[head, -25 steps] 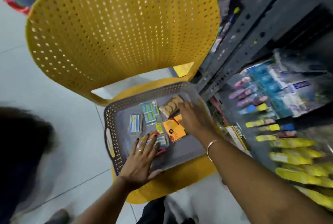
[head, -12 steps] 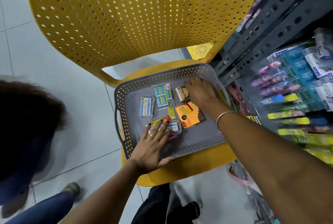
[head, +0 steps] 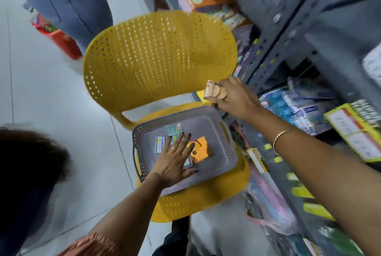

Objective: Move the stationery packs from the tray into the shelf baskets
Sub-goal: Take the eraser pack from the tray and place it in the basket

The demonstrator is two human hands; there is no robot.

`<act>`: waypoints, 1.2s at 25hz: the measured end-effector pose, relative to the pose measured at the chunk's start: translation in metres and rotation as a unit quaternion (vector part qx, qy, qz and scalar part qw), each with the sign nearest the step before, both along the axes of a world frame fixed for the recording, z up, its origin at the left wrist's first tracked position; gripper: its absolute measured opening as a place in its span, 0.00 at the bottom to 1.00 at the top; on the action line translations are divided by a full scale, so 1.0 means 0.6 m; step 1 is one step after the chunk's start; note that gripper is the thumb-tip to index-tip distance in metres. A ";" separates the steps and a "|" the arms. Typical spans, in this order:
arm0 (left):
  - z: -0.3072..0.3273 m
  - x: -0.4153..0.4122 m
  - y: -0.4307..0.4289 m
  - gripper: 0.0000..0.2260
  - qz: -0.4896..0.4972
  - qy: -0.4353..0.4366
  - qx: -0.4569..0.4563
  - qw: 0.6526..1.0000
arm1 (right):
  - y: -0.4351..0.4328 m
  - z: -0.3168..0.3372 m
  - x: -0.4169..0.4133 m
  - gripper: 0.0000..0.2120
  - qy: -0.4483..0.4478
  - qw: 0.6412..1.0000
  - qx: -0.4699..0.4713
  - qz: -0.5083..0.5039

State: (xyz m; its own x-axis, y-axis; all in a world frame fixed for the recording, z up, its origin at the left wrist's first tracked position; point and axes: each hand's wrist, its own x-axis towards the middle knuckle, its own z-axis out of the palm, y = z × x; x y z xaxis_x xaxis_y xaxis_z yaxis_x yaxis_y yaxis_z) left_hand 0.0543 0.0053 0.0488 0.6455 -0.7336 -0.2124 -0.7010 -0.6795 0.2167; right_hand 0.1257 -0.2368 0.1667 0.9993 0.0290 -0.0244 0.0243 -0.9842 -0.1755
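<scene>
Right hand (head: 237,99) grasps tan pack (head: 215,91) above grey tray (head: 228,146) (on yellow chair (head: 160,59)); left hand (head: 175,161) flat, grip released, over orange pack (head: 201,149).

The left hand (head: 172,162) lies spread over the packs in the tray (head: 224,148), hiding most of the orange pack (head: 201,149) and whatever sits under the palm. Print on the blue-and-white pack (head: 159,144) is too small to read. The shelf (head: 309,29) goods at right are smeared by blur and cut by the edge.
</scene>
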 end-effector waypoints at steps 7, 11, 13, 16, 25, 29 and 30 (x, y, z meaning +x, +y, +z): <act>0.248 0.087 -0.152 0.32 -0.100 -0.193 -0.074 0.973 | -0.039 0.320 -0.041 0.21 -0.170 0.981 0.071 -0.061; 0.375 0.117 -0.260 0.34 -0.141 -0.226 -0.131 0.955 | -0.120 0.457 -0.115 0.18 -0.175 0.976 0.028 -0.128; 0.416 0.128 -0.317 0.36 -0.167 -0.214 -0.155 0.950 | -0.170 0.493 -0.169 0.17 -0.154 0.969 -0.002 -0.194; 0.426 0.146 -0.380 0.39 -0.208 -0.191 -0.142 0.949 | -0.231 0.496 -0.247 0.23 -0.110 0.957 -0.014 -0.269; 0.392 0.171 -0.457 0.43 -0.214 -0.147 -0.101 0.960 | -0.308 0.378 -0.389 0.35 0.069 0.933 0.049 -0.349; 0.370 0.177 -0.463 0.43 -0.218 -0.147 -0.153 0.953 | -0.316 0.352 -0.393 0.36 0.086 0.932 0.066 -0.347; 0.369 0.178 -0.464 0.43 -0.219 -0.145 -0.159 0.952 | -0.320 0.349 -0.391 0.35 0.089 0.933 0.060 -0.343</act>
State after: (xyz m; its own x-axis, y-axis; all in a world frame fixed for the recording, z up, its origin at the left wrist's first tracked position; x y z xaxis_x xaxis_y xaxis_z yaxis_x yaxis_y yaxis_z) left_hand 0.1610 -0.2730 0.2704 0.2617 -0.9431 0.2051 -0.9633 -0.2419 0.1167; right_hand -0.1088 -0.4287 0.3763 0.7647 -0.6019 -0.2301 -0.6436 -0.7309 -0.2271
